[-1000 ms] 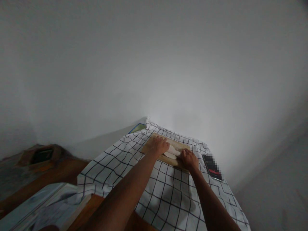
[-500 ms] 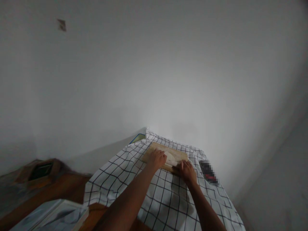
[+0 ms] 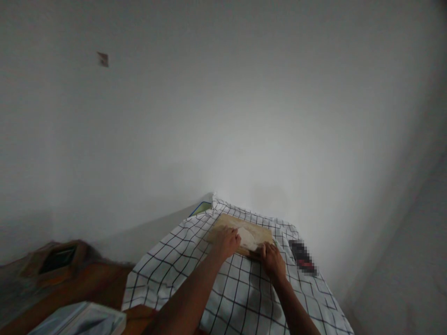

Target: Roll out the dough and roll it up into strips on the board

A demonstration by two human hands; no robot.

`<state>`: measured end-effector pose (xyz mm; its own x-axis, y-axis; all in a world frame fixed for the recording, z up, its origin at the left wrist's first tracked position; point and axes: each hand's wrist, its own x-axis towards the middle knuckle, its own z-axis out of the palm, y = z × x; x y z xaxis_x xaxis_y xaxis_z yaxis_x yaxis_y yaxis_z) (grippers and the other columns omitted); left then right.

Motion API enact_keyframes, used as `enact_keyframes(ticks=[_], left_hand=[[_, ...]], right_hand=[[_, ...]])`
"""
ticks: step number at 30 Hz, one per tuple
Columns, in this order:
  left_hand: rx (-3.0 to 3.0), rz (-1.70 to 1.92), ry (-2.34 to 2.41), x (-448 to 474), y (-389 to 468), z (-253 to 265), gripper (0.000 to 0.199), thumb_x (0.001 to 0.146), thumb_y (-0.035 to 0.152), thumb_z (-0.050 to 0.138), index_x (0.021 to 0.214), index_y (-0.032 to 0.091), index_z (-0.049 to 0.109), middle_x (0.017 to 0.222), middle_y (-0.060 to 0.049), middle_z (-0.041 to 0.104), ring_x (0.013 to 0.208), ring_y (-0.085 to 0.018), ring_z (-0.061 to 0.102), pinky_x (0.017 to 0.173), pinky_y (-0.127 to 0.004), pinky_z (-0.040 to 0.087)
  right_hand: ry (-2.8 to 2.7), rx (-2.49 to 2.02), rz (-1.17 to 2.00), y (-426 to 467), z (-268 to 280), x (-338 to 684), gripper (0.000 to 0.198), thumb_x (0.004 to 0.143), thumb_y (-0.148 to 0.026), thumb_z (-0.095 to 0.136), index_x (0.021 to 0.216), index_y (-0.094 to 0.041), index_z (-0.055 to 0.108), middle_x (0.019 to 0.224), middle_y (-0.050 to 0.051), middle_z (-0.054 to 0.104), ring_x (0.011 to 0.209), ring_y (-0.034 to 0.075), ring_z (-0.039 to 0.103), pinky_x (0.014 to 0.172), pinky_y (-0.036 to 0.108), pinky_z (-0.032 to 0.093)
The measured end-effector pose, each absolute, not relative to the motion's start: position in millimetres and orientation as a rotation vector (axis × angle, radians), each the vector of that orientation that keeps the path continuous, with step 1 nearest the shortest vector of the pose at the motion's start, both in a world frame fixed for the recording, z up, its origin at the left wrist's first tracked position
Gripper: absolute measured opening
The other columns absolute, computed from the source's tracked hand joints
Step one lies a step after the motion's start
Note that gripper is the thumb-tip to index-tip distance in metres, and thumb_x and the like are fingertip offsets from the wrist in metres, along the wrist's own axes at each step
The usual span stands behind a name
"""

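A pale, flat piece of dough (image 3: 246,238) lies on a wooden board (image 3: 256,226) in the head view. At the dough's left side is my left hand (image 3: 227,240), its fingers curled closed on the near edge. My right hand (image 3: 273,258) is closed at the right end of the dough, close to the board's right front corner. The fingertips and the exact grip are small and partly hidden by the backs of my hands.
The board rests on a black-and-white checked cloth (image 3: 178,249) over a table against a pale wall (image 3: 223,116). A blurred-out dark item (image 3: 302,257) lies right of the board. A whitish box (image 3: 82,320) and a brown framed object (image 3: 59,260) are at lower left.
The whole scene sits slightly lower as the head view tilts up. My hands have drawn slightly nearer to me over the board, showing more of the dough behind them.
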<state>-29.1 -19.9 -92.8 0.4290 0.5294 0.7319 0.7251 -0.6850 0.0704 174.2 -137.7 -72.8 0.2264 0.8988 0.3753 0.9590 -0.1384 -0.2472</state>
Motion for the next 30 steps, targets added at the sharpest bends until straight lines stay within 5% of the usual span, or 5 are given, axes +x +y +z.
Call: enact_keyframes(ticks=[14, 30], left_hand=[[-2.45, -1.105, -1.177, -40, -39, -90, 0.035, 0.102, 0.026, 0.048, 0.124, 0.017, 0.074, 0.122, -0.014, 0.076, 0.121, -0.03, 0.068, 0.112, -0.051, 0.053], [-2.561, -0.935, -1.206, -37, -36, -76, 0.035, 0.105, 0.024, 0.046, 0.125, 0.013, 0.073, 0.118, -0.017, 0.076, 0.116, -0.028, 0.069, 0.109, -0.048, 0.053]], right_hand=[[-1.761, -2.119, -0.222, -154, -59, 159, 0.043, 0.109, -0.027, 0.033, 0.122, -0.023, 0.073, 0.137, 0.01, 0.07, 0.13, 0.022, 0.063, 0.105, 0.033, 0.049], [-1.73, -2.162, -0.329, -140, -68, 166, 0.046, 0.112, -0.032, 0.026, 0.116, -0.019, 0.07, 0.121, 0.01, 0.074, 0.118, 0.023, 0.066, 0.089, 0.031, 0.05]])
